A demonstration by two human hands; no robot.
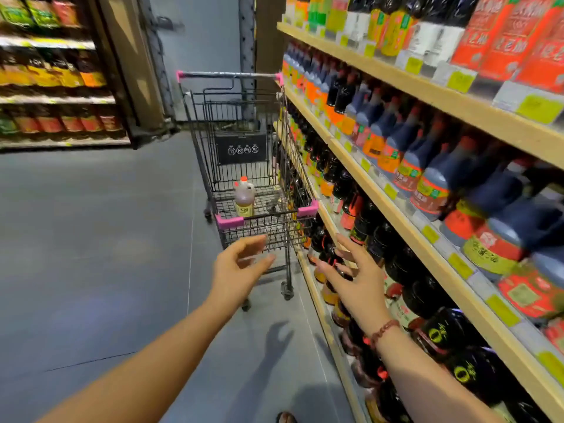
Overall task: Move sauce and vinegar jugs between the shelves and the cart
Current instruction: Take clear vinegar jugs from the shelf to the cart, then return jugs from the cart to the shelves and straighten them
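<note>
A black wire cart [300, 169] with pink corner guards stands in the aisle against the shelving. One amber vinegar jug [244, 198] with a red cap and a yellow label stands upright in its basket. My left hand [241, 271] hovers open just in front of the cart's near end, holding nothing. My right hand [355, 280], with a bead bracelet at the wrist, reaches with spread fingers toward the dark sauce jugs [424, 291] on the lower shelf, and holds nothing. The wooden shelves [396, 209] on the right carry rows of dark jugs with red and orange labels.
Grey floor [100, 239] stretches to the left of the cart. Another shelf unit [55, 96] of bottles stands at the far left. A grey wall and a metal post rise behind the cart. A sandalled foot [286, 418] shows at the bottom edge.
</note>
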